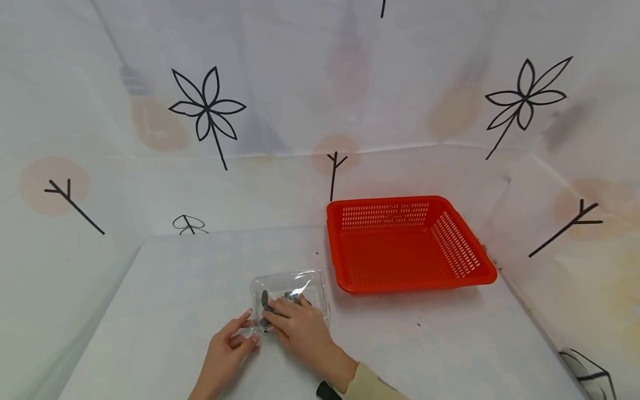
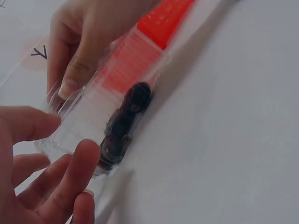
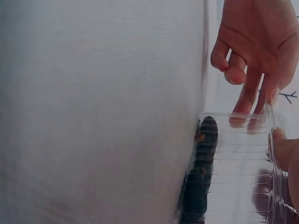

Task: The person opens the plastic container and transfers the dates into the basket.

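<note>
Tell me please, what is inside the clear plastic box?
Several dark pieces lie on the bottom of the clear plastic box. In the head view, the right hand covers part of the inside, so whatever lies under it there cannot be seen. Their exact number is unclear.

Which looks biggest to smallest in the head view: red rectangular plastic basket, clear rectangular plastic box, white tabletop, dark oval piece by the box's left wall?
1. White tabletop
2. Red rectangular plastic basket
3. Clear rectangular plastic box, partly covered by the right hand
4. Dark oval piece
</note>
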`<state>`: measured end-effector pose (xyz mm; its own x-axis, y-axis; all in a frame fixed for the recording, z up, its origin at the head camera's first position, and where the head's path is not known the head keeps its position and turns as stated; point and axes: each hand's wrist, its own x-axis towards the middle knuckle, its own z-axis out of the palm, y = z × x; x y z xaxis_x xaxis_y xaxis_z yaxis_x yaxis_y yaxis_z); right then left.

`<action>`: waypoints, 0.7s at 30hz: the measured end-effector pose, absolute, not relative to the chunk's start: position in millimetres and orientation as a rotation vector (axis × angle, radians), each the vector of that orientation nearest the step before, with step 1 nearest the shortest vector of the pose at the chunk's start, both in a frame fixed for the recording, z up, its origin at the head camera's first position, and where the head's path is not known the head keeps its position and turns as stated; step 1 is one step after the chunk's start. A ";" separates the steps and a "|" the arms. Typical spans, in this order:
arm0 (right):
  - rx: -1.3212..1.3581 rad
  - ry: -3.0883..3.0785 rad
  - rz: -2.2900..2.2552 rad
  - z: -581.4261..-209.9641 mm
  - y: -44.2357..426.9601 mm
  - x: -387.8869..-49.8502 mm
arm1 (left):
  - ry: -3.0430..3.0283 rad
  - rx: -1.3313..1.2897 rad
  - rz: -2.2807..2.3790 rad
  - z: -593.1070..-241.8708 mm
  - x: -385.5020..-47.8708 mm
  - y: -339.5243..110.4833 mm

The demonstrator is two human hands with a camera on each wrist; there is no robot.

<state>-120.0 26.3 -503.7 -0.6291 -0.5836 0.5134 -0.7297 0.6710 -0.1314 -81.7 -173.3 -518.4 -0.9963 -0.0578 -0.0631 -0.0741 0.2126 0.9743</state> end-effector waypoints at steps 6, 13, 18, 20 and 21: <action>1.020 -2.448 0.449 -503.7 24.5 -121.5 | 2.329 -0.278 2.018 -517.2 -80.2 -170.2; 1.011 -2.490 0.451 -500.7 24.2 -124.8 | 2.341 -0.319 2.011 -514.4 -81.3 -170.7; 0.998 -2.530 0.508 -497.0 25.8 -126.1 | 2.332 -0.324 2.002 -514.2 -81.8 -170.2; 0.999 -2.544 0.514 -495.8 26.4 -126.0 | 2.352 -0.329 1.973 -513.8 -82.4 -170.6; 0.998 -2.550 0.515 -495.6 26.7 -126.2 | 2.360 -0.328 1.964 -513.1 -82.7 -170.9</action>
<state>-126.2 26.7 -495.6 -0.6890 -0.5705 0.4470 -0.6993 0.6853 -0.2033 -82.7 -170.9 -513.1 -0.9760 -0.1280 -0.1760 -0.1963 0.1692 0.9658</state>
